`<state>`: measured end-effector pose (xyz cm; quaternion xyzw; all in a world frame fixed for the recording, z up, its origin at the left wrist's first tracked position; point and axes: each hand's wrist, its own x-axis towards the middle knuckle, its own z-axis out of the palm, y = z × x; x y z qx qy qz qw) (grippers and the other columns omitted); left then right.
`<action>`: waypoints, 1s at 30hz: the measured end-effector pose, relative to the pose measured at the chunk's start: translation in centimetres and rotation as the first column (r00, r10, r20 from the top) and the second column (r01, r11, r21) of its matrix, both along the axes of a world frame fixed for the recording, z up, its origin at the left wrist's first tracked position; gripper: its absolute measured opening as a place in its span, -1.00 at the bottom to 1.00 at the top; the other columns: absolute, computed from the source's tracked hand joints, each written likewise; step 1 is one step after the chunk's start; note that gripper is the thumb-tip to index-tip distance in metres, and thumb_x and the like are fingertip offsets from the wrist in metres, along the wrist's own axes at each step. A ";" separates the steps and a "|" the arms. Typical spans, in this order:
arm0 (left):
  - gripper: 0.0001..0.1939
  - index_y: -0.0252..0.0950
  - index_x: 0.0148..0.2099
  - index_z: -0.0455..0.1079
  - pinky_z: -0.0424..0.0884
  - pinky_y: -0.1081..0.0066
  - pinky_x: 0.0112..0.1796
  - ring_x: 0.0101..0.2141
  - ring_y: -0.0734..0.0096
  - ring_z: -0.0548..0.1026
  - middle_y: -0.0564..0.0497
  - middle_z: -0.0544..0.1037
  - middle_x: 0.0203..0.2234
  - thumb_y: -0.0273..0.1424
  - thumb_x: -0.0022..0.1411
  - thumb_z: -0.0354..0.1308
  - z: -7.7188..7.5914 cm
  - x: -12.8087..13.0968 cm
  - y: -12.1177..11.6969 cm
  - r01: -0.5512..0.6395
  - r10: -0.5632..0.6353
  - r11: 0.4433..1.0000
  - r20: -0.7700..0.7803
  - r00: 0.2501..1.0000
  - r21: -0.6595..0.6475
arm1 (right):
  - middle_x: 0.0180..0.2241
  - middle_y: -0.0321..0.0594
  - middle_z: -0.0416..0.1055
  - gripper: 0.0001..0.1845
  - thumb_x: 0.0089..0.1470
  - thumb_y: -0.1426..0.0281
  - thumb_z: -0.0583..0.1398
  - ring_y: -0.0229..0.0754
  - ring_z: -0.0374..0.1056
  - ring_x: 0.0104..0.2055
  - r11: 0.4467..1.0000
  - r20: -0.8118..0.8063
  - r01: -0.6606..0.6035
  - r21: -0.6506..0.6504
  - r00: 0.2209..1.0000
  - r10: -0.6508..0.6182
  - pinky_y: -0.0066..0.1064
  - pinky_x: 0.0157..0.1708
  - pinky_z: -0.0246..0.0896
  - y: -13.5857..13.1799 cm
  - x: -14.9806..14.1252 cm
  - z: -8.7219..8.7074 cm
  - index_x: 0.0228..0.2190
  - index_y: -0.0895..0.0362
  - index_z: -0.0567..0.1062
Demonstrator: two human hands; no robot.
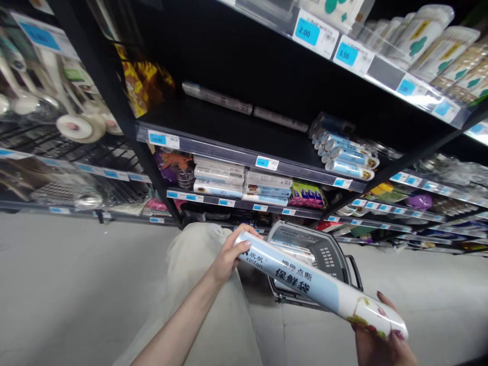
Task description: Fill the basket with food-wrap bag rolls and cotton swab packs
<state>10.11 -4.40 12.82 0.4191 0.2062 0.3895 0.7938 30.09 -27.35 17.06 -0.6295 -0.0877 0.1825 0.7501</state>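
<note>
A long roll of plastic food bags, blue and white with dark lettering and pictures of vegetables, slants across the view between my two hands. My left hand is closed around its upper left end, thumb on the front. At the lower right end, my right hand grips the roll, with its fingers partly hidden behind it. Under the roll stands a grey shopping basket on the floor, with similar rolls lying inside; the held roll hides part of it.
Ahead, a dark shelf carries stacked rolls at its right end. More rolls and purple-green boxes fill the shelf below. Kitchen utensils hang at left. A priced upper shelf edge juts out above.
</note>
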 end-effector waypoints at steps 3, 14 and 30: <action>-0.72 -0.29 -0.25 0.35 0.21 0.47 -0.40 -0.41 0.35 0.39 -0.01 0.51 -0.36 -0.23 0.00 0.19 0.2 0.1 0.0 -0.012 0.012 1.000 -0.039 0.999 -0.003 | -0.24 -0.25 0.35 -0.52 -0.07 0.16 0.18 -0.21 0.29 -0.32 0.999 -0.027 -0.017 -0.032 1.000 0.016 -0.48 -0.47 0.20 -0.1 0.1 -0.2 -0.07 0.02 0.39; -0.74 -0.26 -0.35 0.31 0.07 0.58 -0.64 -0.61 0.53 0.24 0.16 0.30 -0.62 -0.21 -0.05 0.19 0.7 0.5 0.1 -0.074 0.023 0.979 -0.255 0.967 -0.192 | -0.20 -0.20 0.34 -0.55 -0.13 0.15 0.24 -0.18 0.31 -0.32 0.999 -0.157 -0.044 -0.033 0.987 0.038 -0.49 -0.58 0.20 1.0 0.4 -1.8 -0.17 0.08 0.43; -0.62 -0.30 -0.26 0.36 0.46 0.40 -0.37 -0.34 0.27 0.50 0.02 0.51 -0.42 -0.43 -0.22 0.33 0.5 0.4 0.3 -0.118 0.134 0.892 0.005 0.991 -0.436 | -0.22 -0.16 0.37 -0.43 -0.20 0.19 0.30 -0.09 0.34 -0.29 0.994 0.114 -0.073 0.084 0.992 0.063 -0.36 -0.52 0.28 0.0 -0.8 -1.1 -0.09 0.02 0.39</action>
